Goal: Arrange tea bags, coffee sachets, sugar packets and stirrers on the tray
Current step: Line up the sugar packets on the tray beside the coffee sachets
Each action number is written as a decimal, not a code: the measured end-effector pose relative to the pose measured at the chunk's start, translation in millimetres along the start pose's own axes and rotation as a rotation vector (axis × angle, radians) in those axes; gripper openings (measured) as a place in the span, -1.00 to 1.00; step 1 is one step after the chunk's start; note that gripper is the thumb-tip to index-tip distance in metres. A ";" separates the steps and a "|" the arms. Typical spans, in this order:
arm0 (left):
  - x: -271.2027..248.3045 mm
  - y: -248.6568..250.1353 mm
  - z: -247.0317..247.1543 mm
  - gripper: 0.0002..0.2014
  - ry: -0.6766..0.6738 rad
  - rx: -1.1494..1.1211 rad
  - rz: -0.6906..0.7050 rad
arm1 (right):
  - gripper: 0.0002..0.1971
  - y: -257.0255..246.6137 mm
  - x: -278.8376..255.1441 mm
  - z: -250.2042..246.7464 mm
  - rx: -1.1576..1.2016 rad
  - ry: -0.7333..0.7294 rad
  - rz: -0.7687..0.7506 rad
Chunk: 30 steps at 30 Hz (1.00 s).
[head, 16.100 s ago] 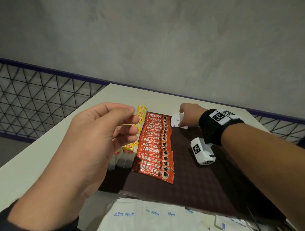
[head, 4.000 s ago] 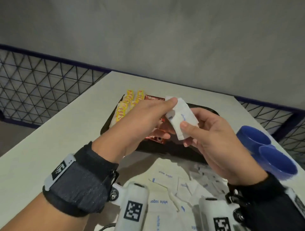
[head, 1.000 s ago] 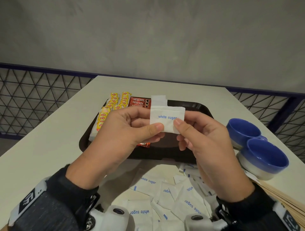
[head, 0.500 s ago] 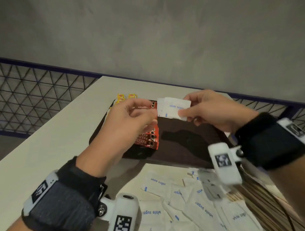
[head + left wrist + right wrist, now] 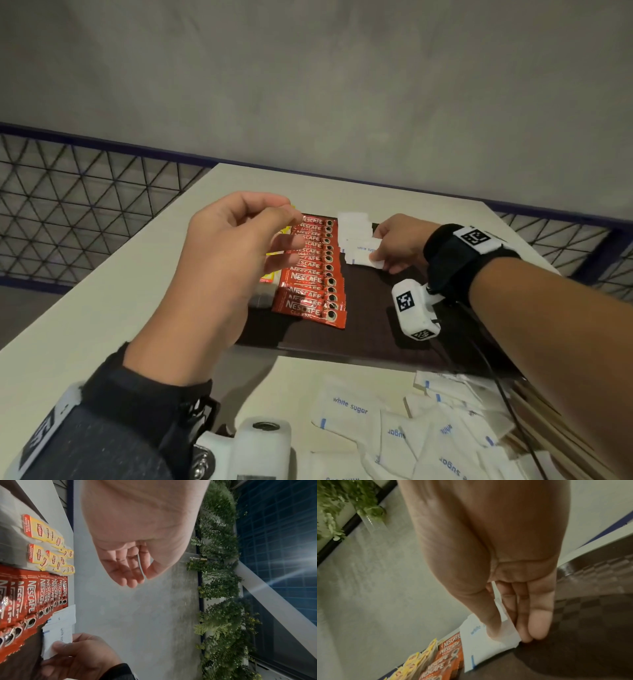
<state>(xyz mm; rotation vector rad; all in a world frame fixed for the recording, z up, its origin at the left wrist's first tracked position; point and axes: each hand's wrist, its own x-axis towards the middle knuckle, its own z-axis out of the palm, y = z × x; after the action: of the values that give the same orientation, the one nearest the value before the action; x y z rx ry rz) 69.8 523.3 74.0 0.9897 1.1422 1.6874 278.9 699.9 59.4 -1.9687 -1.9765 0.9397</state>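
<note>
A dark brown tray point(image 5: 376, 342) lies on the white table. A row of red Nescafe coffee sachets point(image 5: 311, 270) overlaps down its left part. Yellow Lipton tea bags point(image 5: 42, 534) lie left of them, mostly hidden behind my left hand in the head view. My right hand point(image 5: 378, 255) pinches a white sugar packet point(image 5: 361, 251) low over the tray's far end, right beside the sachets; its thumb lies on top of the packet point(image 5: 481, 642). Another sugar packet point(image 5: 352, 221) lies just behind. My left hand point(image 5: 287, 222) hovers above the sachets, pinching a thin white packet seen edge-on point(image 5: 141, 565).
A loose pile of white sugar packets point(image 5: 394, 428) lies on the table in front of the tray. Wooden stirrers point(image 5: 548, 428) lie at the lower right under my right forearm. The tray's right half point(image 5: 428, 342) is bare. A mesh fence runs behind the table.
My right hand has brought its sugar packet down from the air onto the tray's far end beside the sachets. My left hand has stayed raised over the sachets.
</note>
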 end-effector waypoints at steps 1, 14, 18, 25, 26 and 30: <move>0.5 -0.5 -0.6 -0.93 0.001 0.002 0.006 | -0.78 -0.5 2.2 0.7 -0.010 0.010 0.003; 0.7 -2.5 -0.5 -0.94 0.023 0.031 0.018 | -0.45 -13.5 2.6 11.4 -0.213 0.050 -0.044; 1.1 -3.2 -0.4 -0.92 0.023 0.042 0.028 | -0.37 -17.0 5.1 14.3 -0.233 0.082 -0.050; 3.3 -5.4 -0.8 -0.89 0.012 0.037 0.038 | -0.33 -20.1 10.3 16.7 -0.265 0.084 -0.046; 3.2 -5.8 -1.1 -0.88 0.012 0.036 0.039 | -0.35 -19.9 11.0 16.9 -0.277 0.086 -0.044; 0.7 -2.9 2.2 -0.89 0.005 0.020 0.032 | -0.41 -18.8 5.6 13.1 -0.361 0.098 -0.041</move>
<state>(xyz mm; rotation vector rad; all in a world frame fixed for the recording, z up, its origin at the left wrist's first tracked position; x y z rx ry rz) 72.2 525.2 71.9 1.0221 1.1542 1.7073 255.6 703.0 58.0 -2.0929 -2.2448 0.4910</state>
